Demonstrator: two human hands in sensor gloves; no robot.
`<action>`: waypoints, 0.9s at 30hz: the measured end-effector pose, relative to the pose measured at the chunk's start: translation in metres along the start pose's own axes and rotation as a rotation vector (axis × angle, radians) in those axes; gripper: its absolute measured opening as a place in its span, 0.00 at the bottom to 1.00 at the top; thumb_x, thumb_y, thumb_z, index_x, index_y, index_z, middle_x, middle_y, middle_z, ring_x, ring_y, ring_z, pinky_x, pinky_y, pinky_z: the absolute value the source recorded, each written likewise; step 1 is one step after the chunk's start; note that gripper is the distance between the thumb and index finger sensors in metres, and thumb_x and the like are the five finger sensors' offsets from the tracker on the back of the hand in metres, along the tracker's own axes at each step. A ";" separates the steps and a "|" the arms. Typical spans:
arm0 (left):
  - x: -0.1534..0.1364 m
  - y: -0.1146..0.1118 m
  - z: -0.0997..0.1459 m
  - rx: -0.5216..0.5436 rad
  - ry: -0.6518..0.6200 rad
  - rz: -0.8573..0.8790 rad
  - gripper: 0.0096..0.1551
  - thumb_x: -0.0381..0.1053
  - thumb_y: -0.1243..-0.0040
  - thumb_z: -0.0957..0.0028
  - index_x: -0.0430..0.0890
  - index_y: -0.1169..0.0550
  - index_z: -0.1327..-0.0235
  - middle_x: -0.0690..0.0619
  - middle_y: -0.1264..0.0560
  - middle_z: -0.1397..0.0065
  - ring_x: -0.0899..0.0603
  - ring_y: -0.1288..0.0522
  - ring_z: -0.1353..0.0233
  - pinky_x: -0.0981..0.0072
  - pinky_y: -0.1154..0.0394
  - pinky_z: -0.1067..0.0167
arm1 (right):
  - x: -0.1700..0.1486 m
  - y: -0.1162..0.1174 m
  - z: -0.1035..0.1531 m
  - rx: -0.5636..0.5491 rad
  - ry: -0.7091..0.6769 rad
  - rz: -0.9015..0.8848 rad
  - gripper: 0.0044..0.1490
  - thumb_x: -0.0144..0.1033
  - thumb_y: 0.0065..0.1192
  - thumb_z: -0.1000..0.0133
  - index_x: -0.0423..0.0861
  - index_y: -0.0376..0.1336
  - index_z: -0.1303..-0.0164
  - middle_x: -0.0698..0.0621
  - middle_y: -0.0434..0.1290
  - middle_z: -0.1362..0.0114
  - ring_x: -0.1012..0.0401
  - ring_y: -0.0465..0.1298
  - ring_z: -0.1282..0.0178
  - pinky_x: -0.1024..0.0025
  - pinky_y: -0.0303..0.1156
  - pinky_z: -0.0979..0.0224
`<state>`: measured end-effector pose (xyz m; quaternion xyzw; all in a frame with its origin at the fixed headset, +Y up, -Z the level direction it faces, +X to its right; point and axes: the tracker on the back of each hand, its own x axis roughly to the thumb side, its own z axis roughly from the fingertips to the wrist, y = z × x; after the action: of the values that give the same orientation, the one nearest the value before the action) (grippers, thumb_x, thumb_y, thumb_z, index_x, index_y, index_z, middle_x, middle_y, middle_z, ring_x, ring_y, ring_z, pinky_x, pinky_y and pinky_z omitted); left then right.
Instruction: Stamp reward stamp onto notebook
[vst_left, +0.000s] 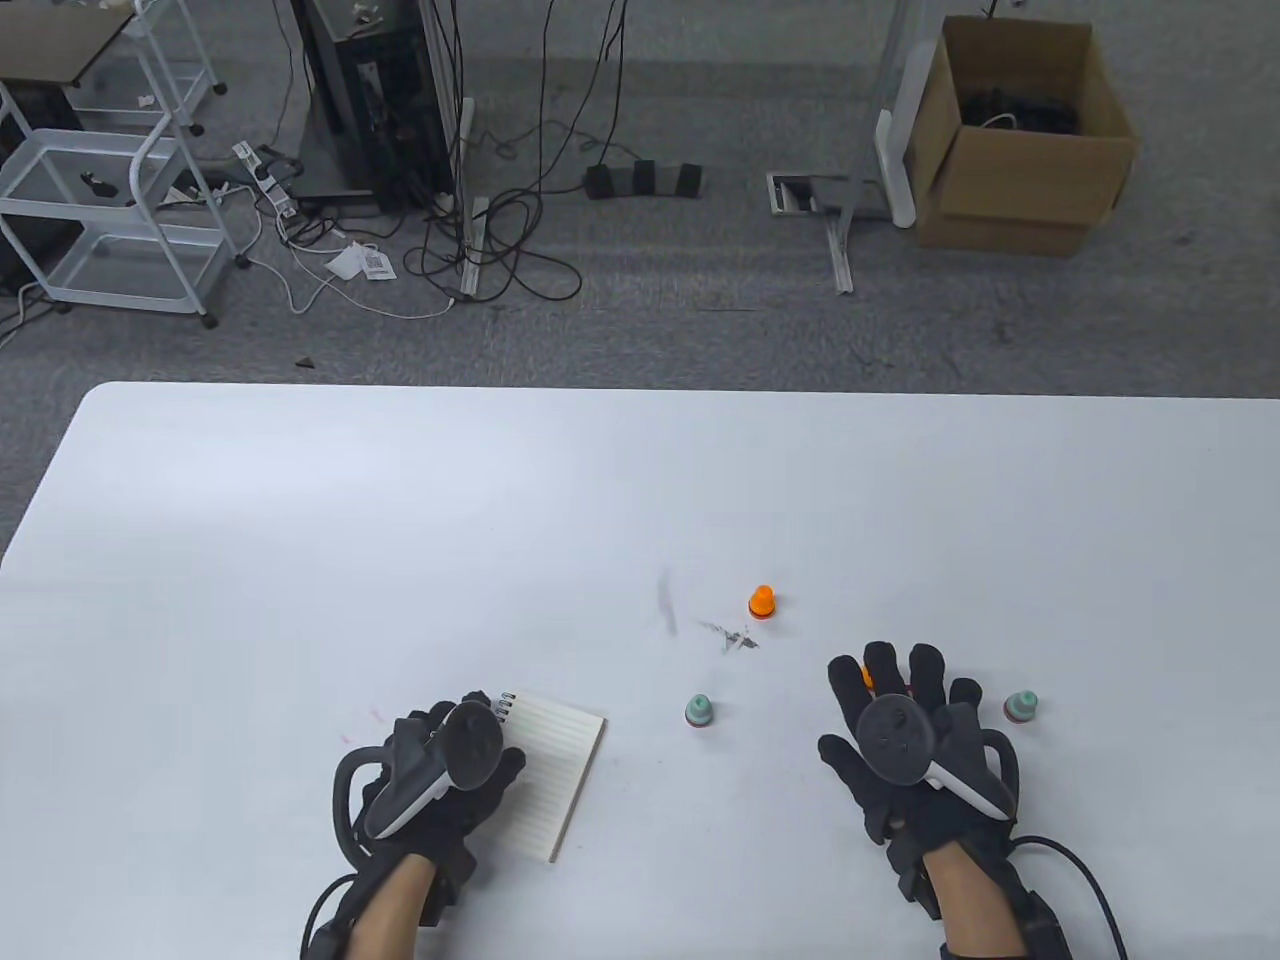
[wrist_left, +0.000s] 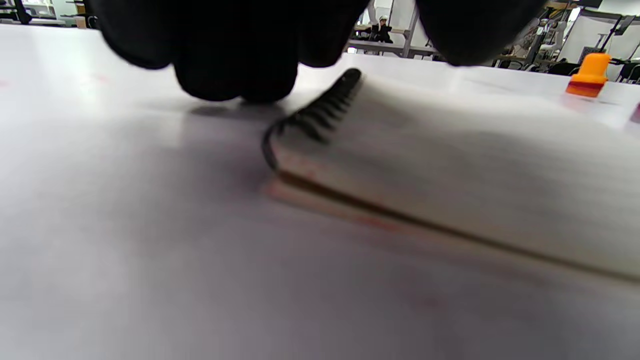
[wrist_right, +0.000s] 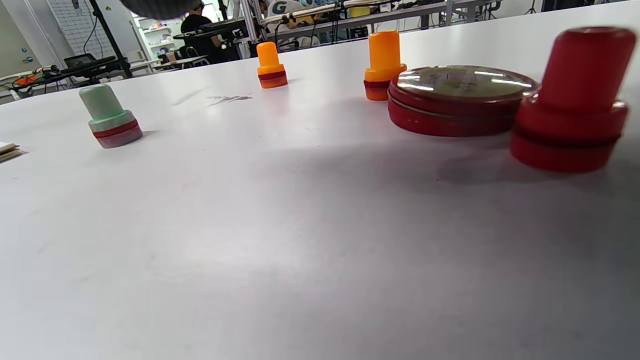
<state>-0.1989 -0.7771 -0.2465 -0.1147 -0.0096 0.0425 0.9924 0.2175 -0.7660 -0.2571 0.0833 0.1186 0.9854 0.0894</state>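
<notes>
Red tin (wrist_right: 460, 100), lid on

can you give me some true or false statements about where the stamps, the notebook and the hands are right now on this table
1. The left hand rests on the notebook. True.
2. The right hand grips a green stamp. False: its fingers are spread over the table and hold nothing that can be seen; the green stamp stands apart to its left.
3. A red round tin lies closed beside a red stamp. True.
4. The notebook is closed. False: it lies open at a lined page.
5. The far orange stamp lies on its side. False: it stands upright.
</notes>
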 end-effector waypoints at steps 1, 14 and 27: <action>0.001 0.000 0.000 0.004 0.009 -0.009 0.47 0.70 0.43 0.48 0.45 0.31 0.19 0.40 0.26 0.26 0.33 0.25 0.31 0.41 0.27 0.31 | 0.000 0.000 0.000 0.002 -0.001 0.000 0.51 0.56 0.48 0.44 0.53 0.34 0.16 0.43 0.29 0.12 0.33 0.24 0.20 0.22 0.26 0.28; 0.026 -0.003 -0.012 -0.101 0.144 -0.076 0.44 0.60 0.38 0.47 0.39 0.31 0.22 0.39 0.25 0.31 0.34 0.23 0.36 0.40 0.25 0.34 | 0.001 0.000 0.000 0.017 0.004 0.004 0.50 0.55 0.50 0.44 0.52 0.36 0.16 0.43 0.29 0.13 0.33 0.25 0.20 0.22 0.27 0.28; 0.028 0.000 -0.025 -0.220 0.241 -0.019 0.44 0.55 0.37 0.49 0.37 0.35 0.23 0.39 0.27 0.34 0.35 0.24 0.39 0.37 0.26 0.34 | 0.001 0.000 0.001 0.018 0.008 0.006 0.50 0.55 0.50 0.43 0.52 0.36 0.16 0.43 0.29 0.13 0.33 0.25 0.20 0.22 0.27 0.28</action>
<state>-0.1698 -0.7801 -0.2703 -0.2270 0.1037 0.0180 0.9682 0.2171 -0.7658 -0.2560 0.0807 0.1275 0.9849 0.0852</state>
